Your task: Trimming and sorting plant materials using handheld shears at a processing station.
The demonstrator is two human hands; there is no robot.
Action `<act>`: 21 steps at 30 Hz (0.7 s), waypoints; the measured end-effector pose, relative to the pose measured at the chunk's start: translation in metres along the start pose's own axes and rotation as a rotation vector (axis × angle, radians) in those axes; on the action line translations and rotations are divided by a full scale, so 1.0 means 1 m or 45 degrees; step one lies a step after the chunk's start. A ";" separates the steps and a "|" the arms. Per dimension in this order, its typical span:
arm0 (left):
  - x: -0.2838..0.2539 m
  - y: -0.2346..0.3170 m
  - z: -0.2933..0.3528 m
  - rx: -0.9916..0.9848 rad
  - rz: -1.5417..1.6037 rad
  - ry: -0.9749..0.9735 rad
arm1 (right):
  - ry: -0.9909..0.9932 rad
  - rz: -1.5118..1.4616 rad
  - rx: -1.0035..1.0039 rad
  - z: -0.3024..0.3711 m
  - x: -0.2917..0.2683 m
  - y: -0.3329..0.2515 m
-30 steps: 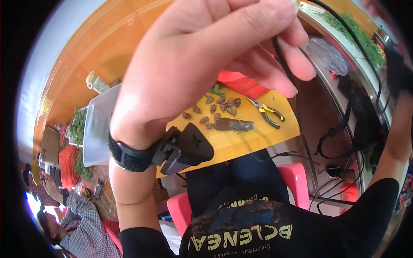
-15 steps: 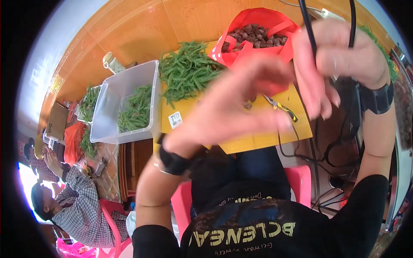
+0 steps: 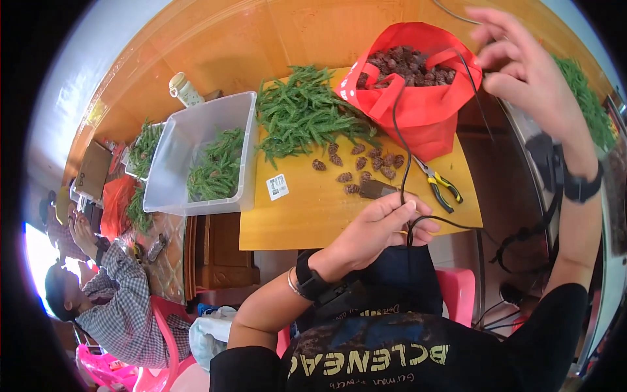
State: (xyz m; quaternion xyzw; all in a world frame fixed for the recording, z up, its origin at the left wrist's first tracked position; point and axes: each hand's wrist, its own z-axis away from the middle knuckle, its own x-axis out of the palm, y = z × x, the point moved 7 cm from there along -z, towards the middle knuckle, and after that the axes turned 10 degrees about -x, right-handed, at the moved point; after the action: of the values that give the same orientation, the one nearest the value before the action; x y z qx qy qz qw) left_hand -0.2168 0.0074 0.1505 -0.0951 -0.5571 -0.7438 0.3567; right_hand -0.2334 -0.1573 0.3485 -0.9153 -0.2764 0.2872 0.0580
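My left hand [image 3: 392, 225] is at the near edge of the yellow table board, thumb and fingers closed on a thin black cable [image 3: 406, 163]. The cable loops up in front of the red bag and also trails off to the right. My right hand [image 3: 522, 78] is raised at the upper right, beside the bag, its fingers apart and bent with nothing visible in them. Several small brown pine cones [image 3: 360, 163] lie loose on the board beyond my left hand. A dark flat piece [image 3: 379, 189] lies beside them. Pliers with yellow and black handles [image 3: 444, 193] rest to the right.
A red bag [image 3: 418, 117] full of pine cones stands at the back right. Green sprigs [image 3: 304, 114] are heaped left of it. A clear plastic bin [image 3: 251, 144] holds more sprigs. Black cords [image 3: 522, 242] hang at the right. Another person [image 3: 124, 307] sits at the far left.
My left hand has come down toward the near edge and now grips the cable. My right hand has moved up and away. The pine cones and pliers are more fully uncovered.
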 end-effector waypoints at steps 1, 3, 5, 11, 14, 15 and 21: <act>-0.001 0.002 0.000 0.006 0.002 0.005 | 0.267 -0.353 -0.002 0.002 -0.010 0.006; -0.003 0.006 0.001 0.048 -0.268 0.046 | -0.310 -0.154 0.044 0.019 0.003 -0.012; -0.003 0.013 0.004 0.149 -0.317 0.056 | -0.906 -0.229 0.132 0.047 0.040 -0.027; 0.007 0.046 0.011 0.448 -0.485 0.131 | -1.493 -0.429 0.238 0.099 0.059 -0.034; -0.016 0.076 0.036 0.549 -0.468 0.398 | -1.674 -0.544 0.331 0.107 0.052 -0.025; -0.026 0.088 0.047 0.596 -0.453 0.494 | -1.753 -0.600 0.344 0.114 0.046 -0.021; -0.075 0.143 0.115 0.898 -0.299 0.578 | -1.998 -0.491 0.407 0.172 0.025 0.015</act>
State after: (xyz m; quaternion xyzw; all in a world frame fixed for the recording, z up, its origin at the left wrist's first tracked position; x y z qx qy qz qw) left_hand -0.1009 0.1244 0.2599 0.2627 -0.6915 -0.5456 0.3939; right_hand -0.3054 -0.1656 0.1896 -0.3655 -0.3447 0.8643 0.0258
